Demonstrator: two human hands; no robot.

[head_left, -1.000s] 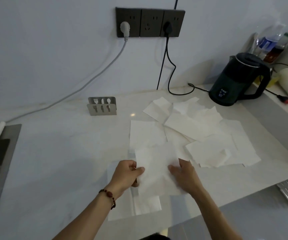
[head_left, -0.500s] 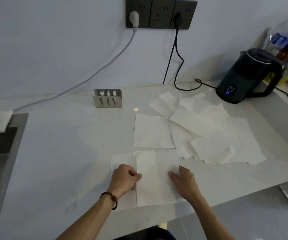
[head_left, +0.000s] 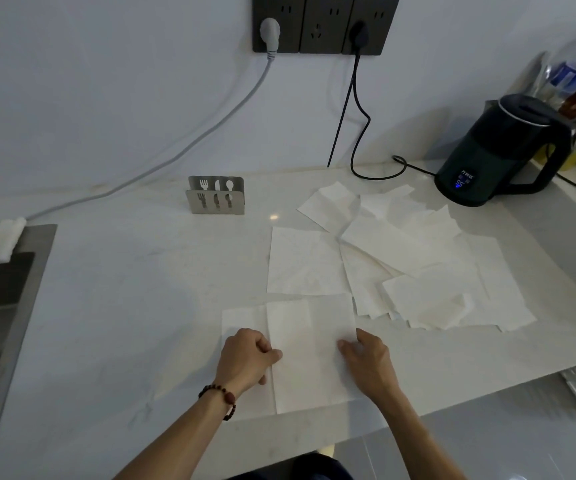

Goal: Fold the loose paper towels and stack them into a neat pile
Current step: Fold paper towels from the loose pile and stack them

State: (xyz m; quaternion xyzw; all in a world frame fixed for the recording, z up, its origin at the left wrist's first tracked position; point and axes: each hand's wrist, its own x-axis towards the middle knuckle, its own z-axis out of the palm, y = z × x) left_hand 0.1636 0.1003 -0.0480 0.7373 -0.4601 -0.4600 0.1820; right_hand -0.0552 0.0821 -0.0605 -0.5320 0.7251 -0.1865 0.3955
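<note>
**Folding a towel at the front edge — align before creasing**

Left hand (head_left: 245, 358): fingers curled, pinching the left edge of the towel being folded (head_left: 311, 348). Right hand (head_left: 366, 358): fingers lie on the towel's right edge; can't tell whether it pins or pinches. Hands are apart, one on each side of the sheet.

That towel lies flat near the front edge of the worktop (head_left: 124, 306), on top of another sheet (head_left: 241, 317) that sticks out to its left. Looks like the start of the pile, though I can't tell how many layers are under it. A narrower band shows along the towel's left part, probably a flap already turned over.

Loose towels (head_left: 418, 265) are spread overlapping toward the right rear, just short of the kettle (head_left: 498, 150). One flat sheet (head_left: 304, 261) lies just behind the working towel, touching or nearly so. Most of the job is still ahead.

How to do this step well, my read:
- Match edges and corners first, then crease.
- Keep one hand pinning while the other sweeps along the fold; thin paper slides and wrinkles easily.
- Light pressure, or the sheet below drags out of line.
- Square it to the sheet below before letting go.
</note>
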